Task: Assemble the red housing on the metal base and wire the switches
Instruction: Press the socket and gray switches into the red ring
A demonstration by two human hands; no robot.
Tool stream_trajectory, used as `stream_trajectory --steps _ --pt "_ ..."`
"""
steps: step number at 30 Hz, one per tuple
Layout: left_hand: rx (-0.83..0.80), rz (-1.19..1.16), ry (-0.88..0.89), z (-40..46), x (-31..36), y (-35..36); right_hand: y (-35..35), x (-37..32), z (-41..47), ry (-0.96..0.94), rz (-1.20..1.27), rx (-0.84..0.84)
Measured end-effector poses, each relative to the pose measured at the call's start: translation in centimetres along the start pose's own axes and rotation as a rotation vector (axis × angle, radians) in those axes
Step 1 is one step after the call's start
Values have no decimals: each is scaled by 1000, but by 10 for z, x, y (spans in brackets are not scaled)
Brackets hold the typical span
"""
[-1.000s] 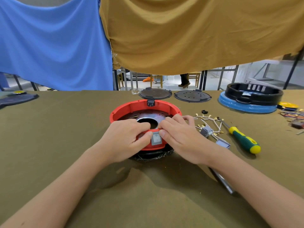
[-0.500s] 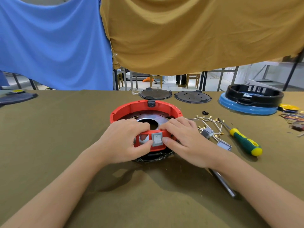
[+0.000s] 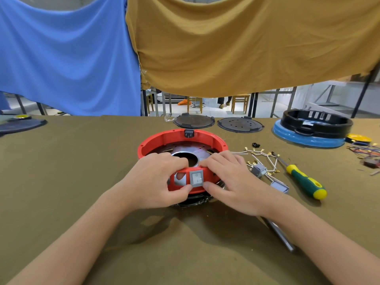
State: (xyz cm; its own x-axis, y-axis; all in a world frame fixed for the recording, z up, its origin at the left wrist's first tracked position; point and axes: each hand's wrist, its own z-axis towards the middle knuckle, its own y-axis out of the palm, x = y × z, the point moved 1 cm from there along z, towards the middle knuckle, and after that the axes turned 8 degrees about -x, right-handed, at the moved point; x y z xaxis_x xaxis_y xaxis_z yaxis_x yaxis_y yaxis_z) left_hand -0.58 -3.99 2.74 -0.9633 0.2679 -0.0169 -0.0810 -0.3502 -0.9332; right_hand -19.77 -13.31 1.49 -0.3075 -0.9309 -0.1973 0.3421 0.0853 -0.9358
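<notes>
The red housing (image 3: pixel 164 140) was gripped at its near wall by the curled left hand (image 3: pixel 152 182) and right hand (image 3: pixel 230 182); the grey switch (image 3: pixel 196 178) sat between both thumbs.

Housing (image 3: pixel 164 140): red plastic, smooth, semi-matt. Base (image 3: pixel 190 151) inside it: bare metal, shiny and reflective. Switch (image 3: pixel 196 178): grey plastic, matt. Surface (image 3: pixel 82 161): olive cloth, matt, slightly wrinkled. Screwdriver (image 3: pixel 304 182): green/yellow plastic grip, slight gloss, metal shaft. Black ring (image 3: pixel 316 122): glossy plastic. Blue (image 3: pixel 67 58) and mustard (image 3: pixel 236 48) drapes: soft matt fabric.
</notes>
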Motion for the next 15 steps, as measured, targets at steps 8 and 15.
stream_trajectory --steps 8,15 --pt "34 17 4 1 -1 3 0 1 -2 2 -39 33" --pt "72 46 -43 0 0 8 -3 3 -6 19 -53 38"
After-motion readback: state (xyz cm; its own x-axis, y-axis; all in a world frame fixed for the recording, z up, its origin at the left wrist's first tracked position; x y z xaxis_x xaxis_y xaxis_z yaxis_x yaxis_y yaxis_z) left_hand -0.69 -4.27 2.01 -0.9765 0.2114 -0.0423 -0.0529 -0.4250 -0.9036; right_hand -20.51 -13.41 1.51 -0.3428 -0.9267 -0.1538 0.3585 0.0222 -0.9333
